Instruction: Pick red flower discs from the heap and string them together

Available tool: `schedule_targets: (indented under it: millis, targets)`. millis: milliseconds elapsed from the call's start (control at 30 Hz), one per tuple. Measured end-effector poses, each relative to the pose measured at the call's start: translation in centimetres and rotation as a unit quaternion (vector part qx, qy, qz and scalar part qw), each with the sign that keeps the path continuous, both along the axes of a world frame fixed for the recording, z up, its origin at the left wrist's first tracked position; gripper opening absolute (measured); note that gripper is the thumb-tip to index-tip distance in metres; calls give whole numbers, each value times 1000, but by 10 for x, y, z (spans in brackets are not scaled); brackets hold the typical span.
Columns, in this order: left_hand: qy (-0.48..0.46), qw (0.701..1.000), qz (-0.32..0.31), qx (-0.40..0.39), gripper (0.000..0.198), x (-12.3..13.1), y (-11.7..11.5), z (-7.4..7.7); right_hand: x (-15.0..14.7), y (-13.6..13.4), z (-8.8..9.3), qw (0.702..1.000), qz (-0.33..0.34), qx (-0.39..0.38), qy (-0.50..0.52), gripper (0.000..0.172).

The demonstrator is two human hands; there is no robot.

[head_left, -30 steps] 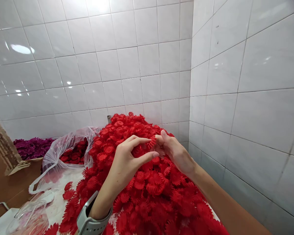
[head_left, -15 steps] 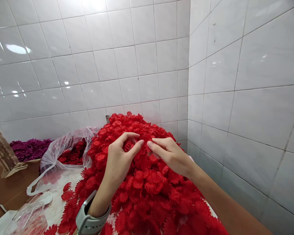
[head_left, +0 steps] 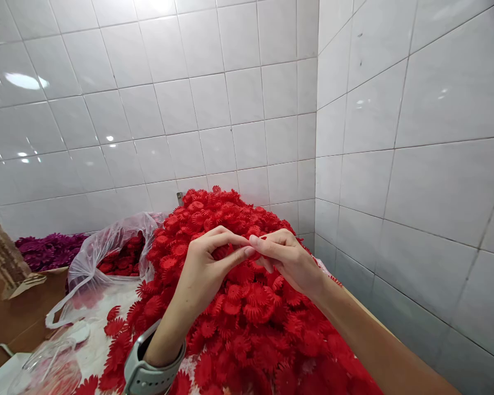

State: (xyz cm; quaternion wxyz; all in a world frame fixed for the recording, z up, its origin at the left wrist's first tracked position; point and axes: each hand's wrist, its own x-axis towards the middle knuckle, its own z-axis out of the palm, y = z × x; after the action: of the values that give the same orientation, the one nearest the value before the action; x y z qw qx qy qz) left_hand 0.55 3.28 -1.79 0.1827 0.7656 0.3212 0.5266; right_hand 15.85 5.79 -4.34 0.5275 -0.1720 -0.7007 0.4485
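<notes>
- Red flower heap (head_left: 255,304) on the bench (head_left: 117,299)
- Left hand (head_left: 205,260) over the heap, watch (head_left: 154,376) at its wrist, thumb and forefinger nearly together
- Right hand (head_left: 292,259) curled, fingertips meeting the left's; cannot tell whether either pinches a flower
- Clear plastic bag (head_left: 85,260) left of the heap, red flowers (head_left: 123,260) inside
- Purple flowers (head_left: 51,251) beside the tiled wall (head_left: 206,104)

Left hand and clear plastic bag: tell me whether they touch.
Apart. The head view shows part of the red flower heap plainly visible between the left hand and the clear plastic bag.
</notes>
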Motion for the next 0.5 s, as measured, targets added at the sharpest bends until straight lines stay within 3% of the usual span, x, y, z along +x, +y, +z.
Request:
schedule_targets:
  millis: [233, 333, 467, 500]
  targets:
    - [3, 1000, -17, 0, 6, 0, -4, 1, 1, -2, 4, 999, 3, -7, 31, 55]
    - [21, 1000, -7, 18, 19, 0, -6, 2, 2, -2, 5, 999, -3, -25, 20, 55]
    - [15, 999, 18, 32, 5, 1, -4, 2, 4, -3, 8, 999, -20, -22, -17, 62]
    - [6, 1000, 21, 19, 10, 1, -4, 1, 5, -4, 9, 999, -30, -13, -32, 64]
